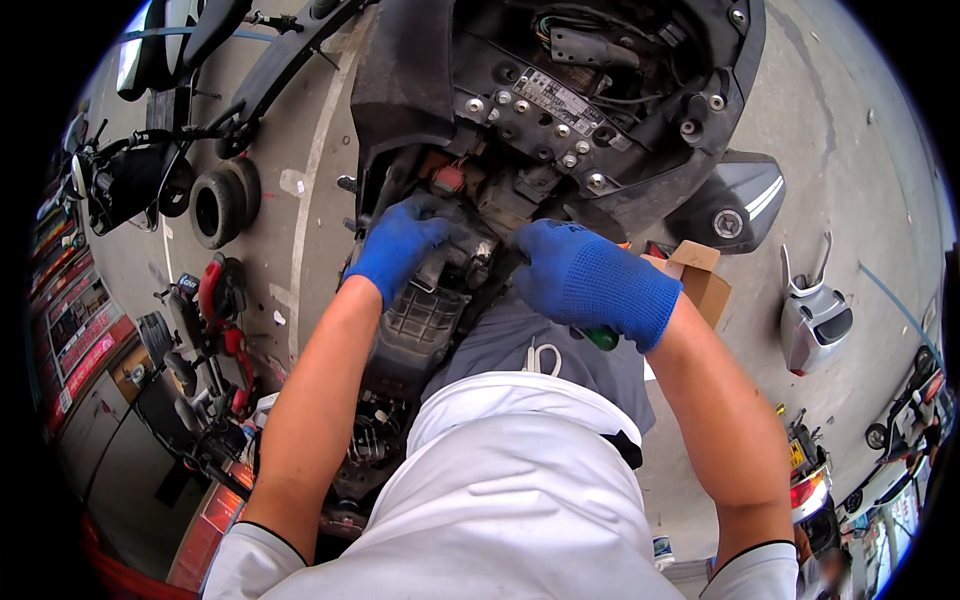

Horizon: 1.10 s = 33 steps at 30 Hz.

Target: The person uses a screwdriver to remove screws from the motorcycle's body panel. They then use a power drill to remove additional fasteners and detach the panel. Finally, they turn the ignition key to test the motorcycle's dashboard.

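While the right hand (pixel 592 280) is gripping a green handle (pixel 602 339), seemingly mid-repair, next needing steadiness, the left hand (pixel 398 246) is hiding its hold.

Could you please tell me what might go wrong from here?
The right hand grips a green-handled tool; its tip is hard to make out, so it might slip and scrape nearby parts. The left hand is close to a red part, which could get knocked.
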Motion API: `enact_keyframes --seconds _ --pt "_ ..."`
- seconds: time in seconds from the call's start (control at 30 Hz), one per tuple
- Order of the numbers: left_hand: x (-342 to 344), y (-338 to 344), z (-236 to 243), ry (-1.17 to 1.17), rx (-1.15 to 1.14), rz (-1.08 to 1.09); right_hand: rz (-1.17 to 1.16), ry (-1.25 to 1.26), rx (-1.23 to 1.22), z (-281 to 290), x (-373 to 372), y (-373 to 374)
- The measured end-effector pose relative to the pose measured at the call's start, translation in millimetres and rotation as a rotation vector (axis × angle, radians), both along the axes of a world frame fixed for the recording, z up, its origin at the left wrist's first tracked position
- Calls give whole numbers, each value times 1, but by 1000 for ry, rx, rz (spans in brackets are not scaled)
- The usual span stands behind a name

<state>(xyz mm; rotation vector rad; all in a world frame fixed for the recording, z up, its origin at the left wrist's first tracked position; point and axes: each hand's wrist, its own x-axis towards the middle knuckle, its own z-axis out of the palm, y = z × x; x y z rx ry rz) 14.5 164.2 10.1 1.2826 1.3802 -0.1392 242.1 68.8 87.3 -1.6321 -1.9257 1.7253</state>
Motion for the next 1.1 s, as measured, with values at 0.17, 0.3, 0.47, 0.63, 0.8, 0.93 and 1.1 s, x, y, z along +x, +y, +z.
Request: enact_keyframes --seconds 0.17,0.3,0.47,0.63,0.8,0.93,1.1 --pt "13 -8 19 -52 -51 99 103 -83 87 -1 3 5" --pt "17 -10 22 17 63 32 48 -44 13 2 1 7" --pt "6 -8 -5 55 31 75 -20 -20 96 10 0 -2" --pt "-1 -12 -17 50 107 34 -315 93 84 13 -17 -41" --pt "-4 -9 -20 66 154 -25 -38 -64 457 -4 -28 -51" --pt "14 -8 2 -11 -24 130 -267 63 -96 13 -23 -21" --pt "13 -8 3 -64 -47 178 -142 1 99 -13 -22 -20"
